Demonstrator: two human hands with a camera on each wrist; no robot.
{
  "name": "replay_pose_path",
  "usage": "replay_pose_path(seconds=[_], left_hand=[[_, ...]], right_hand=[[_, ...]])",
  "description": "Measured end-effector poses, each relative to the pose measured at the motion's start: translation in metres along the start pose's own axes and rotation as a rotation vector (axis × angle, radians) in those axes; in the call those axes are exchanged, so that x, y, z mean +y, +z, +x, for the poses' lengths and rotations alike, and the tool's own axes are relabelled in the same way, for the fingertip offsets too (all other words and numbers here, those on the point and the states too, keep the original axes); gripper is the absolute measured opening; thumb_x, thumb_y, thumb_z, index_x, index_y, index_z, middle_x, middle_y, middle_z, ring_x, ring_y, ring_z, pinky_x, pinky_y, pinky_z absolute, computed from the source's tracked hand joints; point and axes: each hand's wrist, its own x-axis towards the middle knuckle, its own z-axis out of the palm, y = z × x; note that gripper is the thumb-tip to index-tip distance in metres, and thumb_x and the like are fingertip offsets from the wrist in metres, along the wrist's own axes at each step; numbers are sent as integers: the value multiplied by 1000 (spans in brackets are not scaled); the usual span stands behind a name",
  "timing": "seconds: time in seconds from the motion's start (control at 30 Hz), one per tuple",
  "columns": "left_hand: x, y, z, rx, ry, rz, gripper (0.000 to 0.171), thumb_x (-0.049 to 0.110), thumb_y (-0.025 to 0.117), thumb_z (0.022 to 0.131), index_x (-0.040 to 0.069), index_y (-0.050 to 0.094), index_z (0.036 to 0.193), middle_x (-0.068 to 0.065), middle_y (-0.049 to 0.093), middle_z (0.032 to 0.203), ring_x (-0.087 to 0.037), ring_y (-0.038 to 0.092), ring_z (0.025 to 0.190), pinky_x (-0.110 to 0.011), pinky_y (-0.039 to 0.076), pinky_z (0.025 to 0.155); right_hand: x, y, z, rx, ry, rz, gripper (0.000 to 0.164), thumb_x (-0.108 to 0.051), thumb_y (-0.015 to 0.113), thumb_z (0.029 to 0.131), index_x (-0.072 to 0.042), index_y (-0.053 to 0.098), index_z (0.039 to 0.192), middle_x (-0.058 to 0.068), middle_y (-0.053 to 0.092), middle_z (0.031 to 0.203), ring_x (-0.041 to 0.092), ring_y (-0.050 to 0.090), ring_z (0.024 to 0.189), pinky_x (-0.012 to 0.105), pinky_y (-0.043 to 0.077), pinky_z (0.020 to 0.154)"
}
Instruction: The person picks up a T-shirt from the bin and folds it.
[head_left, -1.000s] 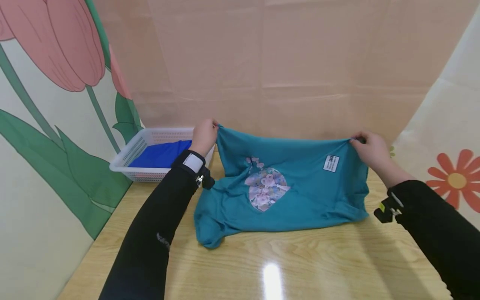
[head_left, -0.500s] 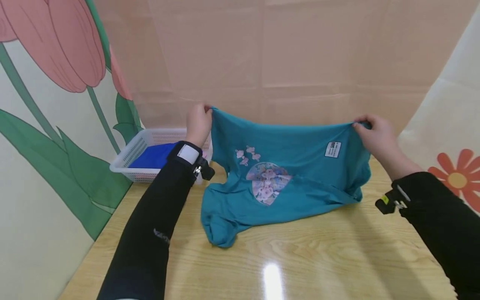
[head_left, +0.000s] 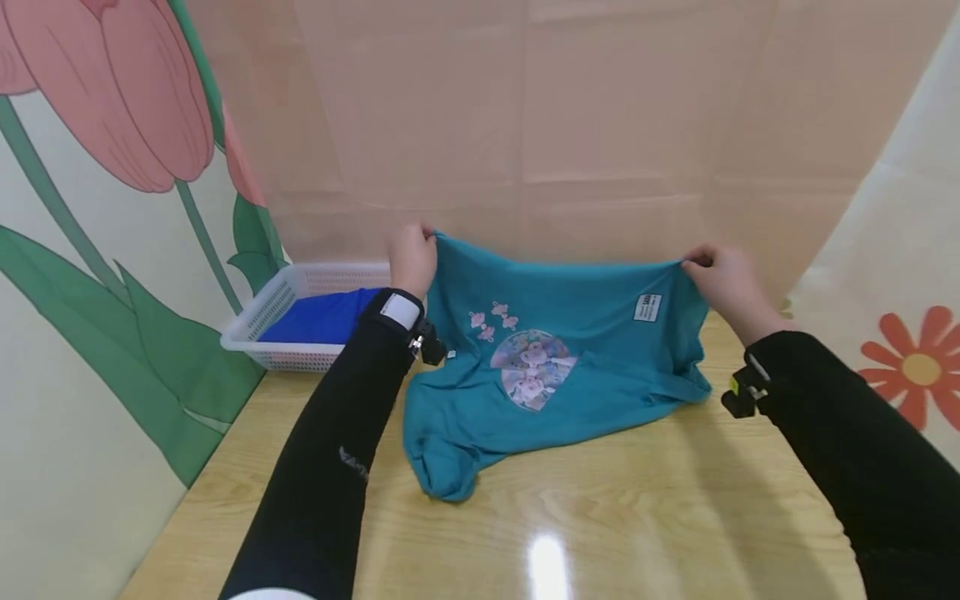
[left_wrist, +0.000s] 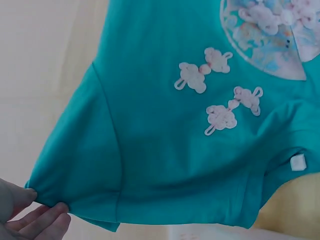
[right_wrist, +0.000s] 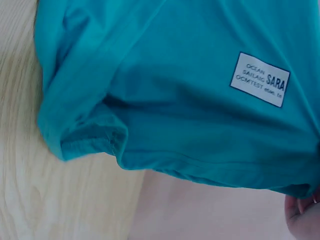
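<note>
Teal shirt [head_left: 615, 342] hangs sideways before a pink backdrop [head_left: 600, 125], its far edge raised and its near edge resting on the wooden bench [head_left: 615, 500]. Compared with half a second ago, that raised edge is slightly lower and less widely stretched, because the hands have come a little closer together. I judge this to mean that the fabric is being adjusted in the air: it does not lie flat, though its decorated front can be seen.

Well to the left, partly behind the left arm [head_left: 315, 450], a white basket [head_left: 292, 358] stands on the bench with blue cloth [head_left: 318, 317] inside. Nearer, what looks like the lower sleeve [head_left: 442, 475] lies bunched on the bench.

The left hand [head_left: 412, 258] pinches the end of the upper sleeve [left_wrist: 75, 170]; the right hand [head_left: 727, 279] grips the upper corner of the hem [right_wrist: 200, 175], though the right wrist view cuts off most of it.

Smaller still are the round floral print [head_left: 532, 367], the label [head_left: 647, 307] near the right hand, pale flower-like motifs [left_wrist: 220, 117], and a tiny white tag [left_wrist: 298, 162] at the neck opening.
</note>
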Motion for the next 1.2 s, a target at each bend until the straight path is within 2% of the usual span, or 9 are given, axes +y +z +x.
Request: replay_pose_path(seconds=[0.2, 0.4, 0.47, 0.53, 0.67, 0.73, 0.83, 1.07, 1.2], left_hand=[[-16, 32, -8, -31, 1, 89, 15, 8, 59, 96, 0, 70, 103, -13, 69, 103, -29, 64, 98, -39, 49, 86], [-28, 49, -19, -54, 16, 157, 12, 6, 62, 93, -1, 71, 97, -15, 71, 98, -32, 65, 94, -41, 49, 84], [-33, 54, -23, -69, 34, 193, 12, 6, 62, 92, -2, 72, 93, -15, 71, 96, -33, 65, 92, -42, 50, 82], [-39, 59, -28, -119, 48, 221, 12, 4, 62, 90, -4, 71, 90, -18, 71, 94, -34, 66, 90, -44, 50, 81], [-51, 67, -33, -300, 74, 283, 10, 1, 61, 86, -7, 67, 87, -21, 69, 96, -35, 64, 90, -44, 50, 83], [-53, 68, -36, -365, 105, 312, 8, -1, 60, 84, -7, 66, 85, -21, 68, 95, -34, 62, 88, -44, 48, 85], [-49, 63, -41, -400, 148, 330, 7, -3, 60, 83, -7, 66, 83, -20, 68, 94, -34, 61, 87, -42, 47, 85], [-22, 40, -63, -476, 249, 333, 29, 0, 60, 88, -5, 67, 115, -18, 66, 117, -31, 61, 109, -38, 46, 96], [-8, 30, -75, -553, 288, 360, 28, 7, 62, 92, -1, 68, 118, -14, 67, 117, -27, 63, 108, -38, 47, 95]], right_hand=[[3, 20, 0, -33, -28, -53, 35, -23, 47, 103, 9, 59, 111, 29, 56, 110, 42, 52, 94, 54, 46, 77], [5, 35, -2, -59, -17, -66, 30, -15, 49, 101, 13, 60, 107, 32, 57, 105, 44, 54, 90, 53, 47, 73], [7, 40, 0, -111, -10, -70, 33, -17, 49, 102, 13, 58, 111, 32, 56, 108, 45, 53, 94, 55, 47, 76], [10, 46, 3, -184, -22, -91, 36, -19, 49, 102, 12, 57, 117, 34, 54, 116, 47, 51, 102, 57, 46, 82], [16, 62, 7, -325, -94, -128, 39, -19, 51, 101, 11, 53, 125, 36, 46, 129, 53, 43, 117, 61, 40, 93], [17, 71, 7, -355, -135, -132, 37, -16, 53, 99, 10, 53, 127, 35, 45, 132, 53, 41, 121, 61, 39, 94], [12, 81, 1, -382, -182, -125, 36, -11, 55, 98, 9, 54, 128, 33, 47, 131, 52, 41, 121, 60, 39, 95], [-18, 103, -19, -461, -303, -153, 34, -7, 59, 95, 9, 57, 125, 28, 58, 124, 45, 51, 118, 58, 41, 97], [-23, 118, -25, -502, -374, -206, 33, -6, 60, 95, 7, 59, 125, 25, 61, 122, 43, 54, 116, 55, 43, 95]])
